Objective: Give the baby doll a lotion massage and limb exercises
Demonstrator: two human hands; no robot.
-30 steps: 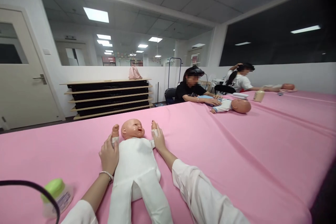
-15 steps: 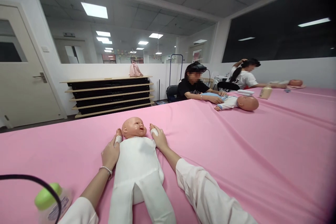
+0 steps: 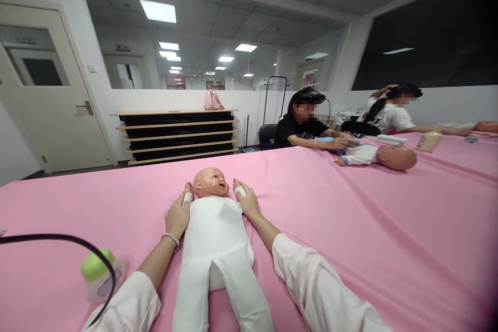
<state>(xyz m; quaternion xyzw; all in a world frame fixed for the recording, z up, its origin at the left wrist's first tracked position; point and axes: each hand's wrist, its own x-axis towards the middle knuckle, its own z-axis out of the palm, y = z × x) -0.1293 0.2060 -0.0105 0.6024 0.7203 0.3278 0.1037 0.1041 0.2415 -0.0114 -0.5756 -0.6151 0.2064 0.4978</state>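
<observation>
a doll [image 3: 213, 231] is lying face up on the pink-covered bench [image 3: 342, 218], its legs pointing toward the person and its hands resting beside its head. the left hand [image 3: 178, 216] is holding the doll's forearm on that side, its fingers curling around the white sleeve. the right hand [image 3: 248, 202] is holding the other forearm, its fingers wrapping the sleeve just below the doll's hand. a bracelet [image 3: 171, 241] is circling the left wrist. a green-lidded tub [image 3: 99, 275] is standing left of the left arm, and a black cable [image 3: 58, 237] is crossing before it.
</observation>
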